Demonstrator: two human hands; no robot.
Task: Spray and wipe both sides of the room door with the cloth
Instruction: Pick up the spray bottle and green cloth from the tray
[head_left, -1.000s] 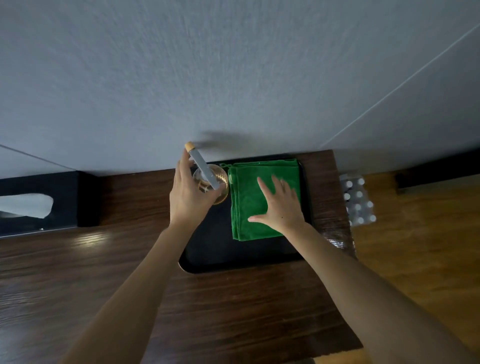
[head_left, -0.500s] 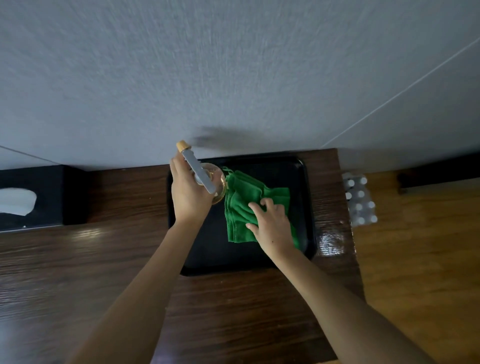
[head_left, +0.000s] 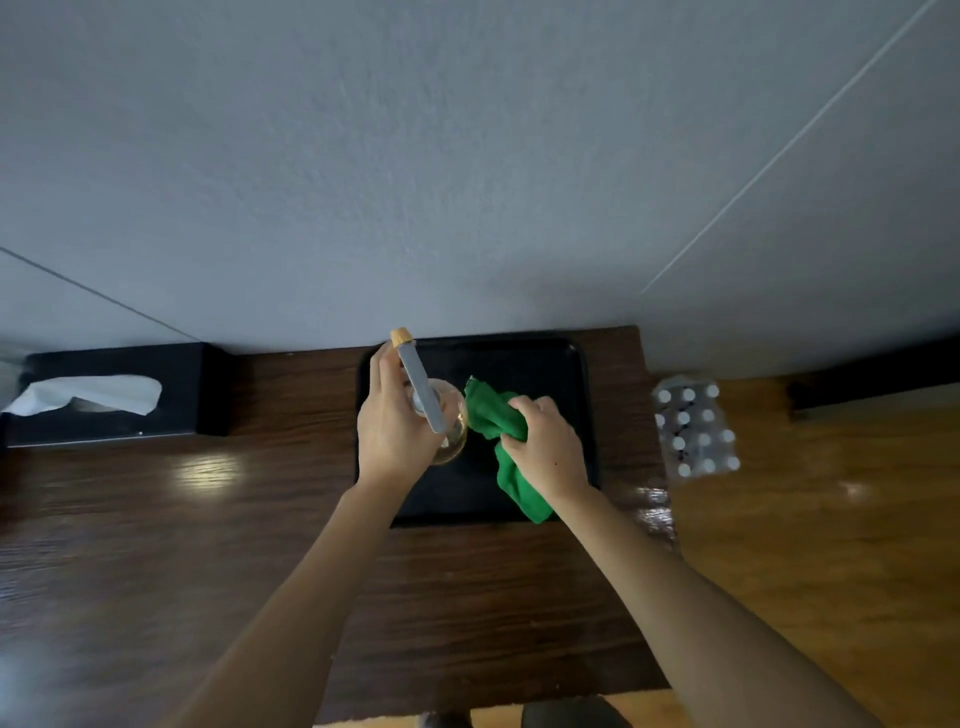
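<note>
The step in hand looks like gathering the tools before going to the door, which is not in view here. To do it well, both things should come straight up off the black tray (head_left: 582, 364) with firm holds: the bottle kept upright so the nozzle points away from the body, and the cloth bunched fully into the palm so no loose end drags across the tray or catches on the counter (head_left: 156, 545) edge. The left hand (head_left: 397, 426) is wrapped around the spray bottle (head_left: 426, 402), fingers curled about its neck and clear rounded body, with the grey sprayer head and its tan tip reaching up past the knuckles toward the wall. Whether the bottle's base rests on the tray or is lifted cannot be told from this angle. The right hand (head_left: 545, 449) is clenched on the green cloth (head_left: 485, 415), which is crumpled; part bulges out above the fingers just beside the bottle, and a tail hangs below the wrist over the tray's near edge. A black tissue box (head_left: 119, 395) sits well apart to the left, and a pack of small bottles (head_left: 693, 434) lies on the floor off the counter's right end.
</note>
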